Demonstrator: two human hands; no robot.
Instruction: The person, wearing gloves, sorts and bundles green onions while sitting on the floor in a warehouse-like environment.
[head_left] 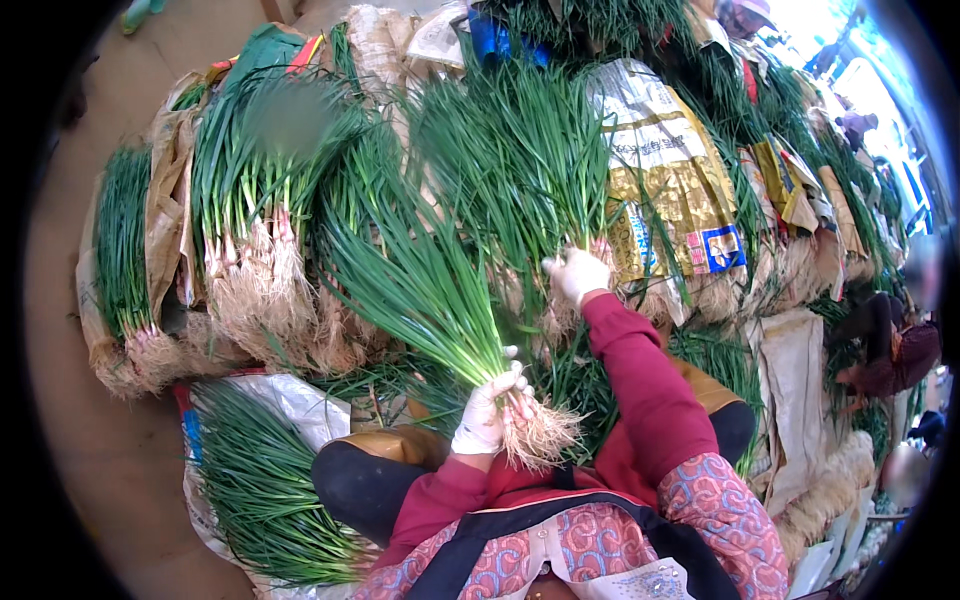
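My left hand (490, 408), in a white glove, is wrapped round a bunch of green onions (440, 300) just above their roots. The long leaves fan out to the upper left, and the pale, bushy roots (540, 435) hang out to the right of the fist. Farther forward, my right hand (580, 275), also white-gloved, is closed at the pinkish base of other green onions (570, 205) on the pile. Its fingertips are partly hidden among the stalks.
More rooted green onions (265, 190) stand in stacked bundles across the front, with printed sacks (670, 180) between them. At lower left, green onions (265, 480) lie on a white sack (310, 405). Loose leaves lie before my knees. Another person (890, 350) sits at far right.
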